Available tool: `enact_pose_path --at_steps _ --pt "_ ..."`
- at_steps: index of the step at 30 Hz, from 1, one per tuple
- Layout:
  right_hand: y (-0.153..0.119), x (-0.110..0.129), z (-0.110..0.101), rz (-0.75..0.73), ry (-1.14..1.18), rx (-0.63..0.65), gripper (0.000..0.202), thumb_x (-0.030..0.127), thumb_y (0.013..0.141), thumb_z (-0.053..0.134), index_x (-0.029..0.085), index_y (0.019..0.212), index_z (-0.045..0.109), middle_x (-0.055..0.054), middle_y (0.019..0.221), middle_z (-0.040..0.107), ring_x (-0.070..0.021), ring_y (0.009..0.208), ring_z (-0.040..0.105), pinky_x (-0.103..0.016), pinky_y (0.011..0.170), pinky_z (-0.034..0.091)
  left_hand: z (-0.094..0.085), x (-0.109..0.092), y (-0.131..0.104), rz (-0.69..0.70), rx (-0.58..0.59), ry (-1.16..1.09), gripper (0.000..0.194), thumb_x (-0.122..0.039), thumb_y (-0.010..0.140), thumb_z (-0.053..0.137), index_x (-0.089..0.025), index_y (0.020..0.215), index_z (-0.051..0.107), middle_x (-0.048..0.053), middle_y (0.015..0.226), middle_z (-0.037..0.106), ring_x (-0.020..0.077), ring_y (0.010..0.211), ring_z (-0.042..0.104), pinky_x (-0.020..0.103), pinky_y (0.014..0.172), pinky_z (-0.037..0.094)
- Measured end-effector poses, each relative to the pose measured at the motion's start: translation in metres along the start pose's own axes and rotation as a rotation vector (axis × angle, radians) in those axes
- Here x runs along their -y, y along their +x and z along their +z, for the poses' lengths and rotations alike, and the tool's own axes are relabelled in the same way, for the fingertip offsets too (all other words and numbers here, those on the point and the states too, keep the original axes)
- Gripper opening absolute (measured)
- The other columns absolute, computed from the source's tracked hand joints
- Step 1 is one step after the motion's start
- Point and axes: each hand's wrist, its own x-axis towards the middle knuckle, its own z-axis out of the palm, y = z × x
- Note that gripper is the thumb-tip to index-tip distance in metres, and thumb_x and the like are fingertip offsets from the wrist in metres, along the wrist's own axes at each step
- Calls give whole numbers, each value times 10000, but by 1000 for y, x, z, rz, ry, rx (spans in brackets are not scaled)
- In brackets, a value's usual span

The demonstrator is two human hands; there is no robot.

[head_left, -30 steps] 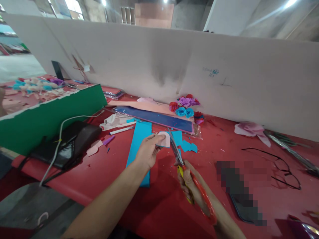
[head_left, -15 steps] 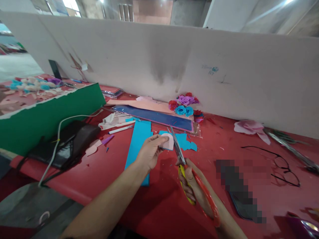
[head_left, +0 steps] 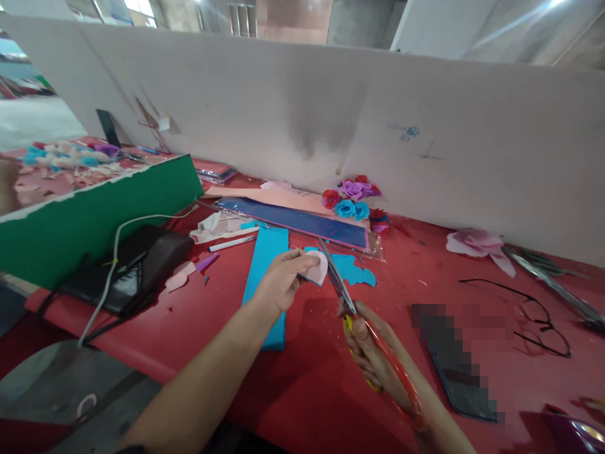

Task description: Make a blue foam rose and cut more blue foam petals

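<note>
Between thumb and fingers, my left hand (head_left: pixel 282 279) pinches a small pale pink paper piece (head_left: pixel 317 268) with a rounded top; a blue edge shows beneath it. My right hand (head_left: pixel 373 347) grips scissors (head_left: pixel 341 287) with one red and one yellow handle. The blades point up and away, close along the right side of the pink piece, and look nearly closed. Below my left hand lies a long folded blue paper strip (head_left: pixel 265 265). Blue paper scraps (head_left: pixel 355 271) rest on the table just behind the scissor blades.
Paper flowers (head_left: pixel 352 198) stand at the back beside a plastic-wrapped dark blue pack (head_left: pixel 295 222). At left are a black bag (head_left: pixel 155 252), a white cable (head_left: pixel 112 243) and a green divider (head_left: pixel 101 217). A phone (head_left: pixel 458 372) and eyeglasses (head_left: pixel 543 325) lie at right.
The pink piece has turned in my left hand, its rounded edge now facing more to the right. The scissors have shifted slightly right and down, their handles closer together. The camera view moved slightly.
</note>
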Motion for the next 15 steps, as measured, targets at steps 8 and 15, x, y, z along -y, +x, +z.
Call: enact_pose_path --at_steps 8,15 --pt "3 5 -5 -19 -118 -20 500 708 820 469 224 923 543 82 544 288 -55 411 207 -182 354 167 -9 -8 5 -29 49 88 173 -221 531 789 -156 600 645 0 597 595 112 566 541 259 569 391" --pt "-2 12 -5 -46 -175 -64 496 703 815 473 217 872 560 73 542 289 -60 416 204 -191 348 154 -12 -11 7 -51 84 126 143 -201 531 776 -142 611 674 29 633 630 113 571 544 265 580 385"
